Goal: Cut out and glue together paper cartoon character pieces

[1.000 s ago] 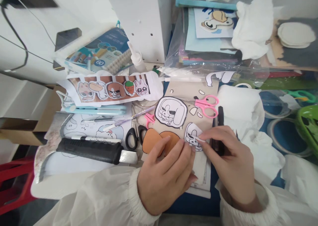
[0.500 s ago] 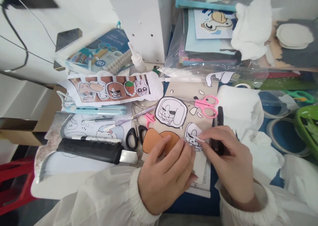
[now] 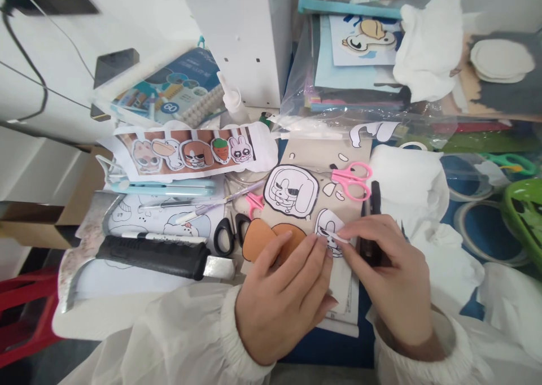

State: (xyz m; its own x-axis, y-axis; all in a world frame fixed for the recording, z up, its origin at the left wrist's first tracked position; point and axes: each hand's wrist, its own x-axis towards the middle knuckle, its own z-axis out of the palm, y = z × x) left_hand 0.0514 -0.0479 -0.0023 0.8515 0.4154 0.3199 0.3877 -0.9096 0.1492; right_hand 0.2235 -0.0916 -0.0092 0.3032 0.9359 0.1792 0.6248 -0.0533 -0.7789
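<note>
A small white piece (image 3: 337, 237), perhaps a paper strip, is pinched between the thumb and forefinger of my right hand (image 3: 392, 278). It lies over a small cut-out dog face (image 3: 331, 222) in black outline on white paper. My left hand (image 3: 285, 294) is palm down with its fingers stretched out, the fingertips at the left edge of that cut-out. Partly under those fingers are two orange ear-shaped pieces (image 3: 257, 239). Just above, a larger outlined dog face (image 3: 291, 191) rests on the beige board (image 3: 302, 153). Beside it are pink scissors (image 3: 352, 180) and several white scraps (image 3: 328, 189).
Left of my hands lie black-handled scissors (image 3: 228, 235), a large black-gripped cutter (image 3: 152, 256), pens and a printed animal strip (image 3: 192, 152). To the right are a black marker (image 3: 375, 196), crumpled white tissues (image 3: 409, 184), tape rolls (image 3: 486, 232) and a green bowl (image 3: 523, 221).
Almost nothing differs. My right fingers keep their pinch on the white piece, with at most a tiny shift, and my left hand stays in place.
</note>
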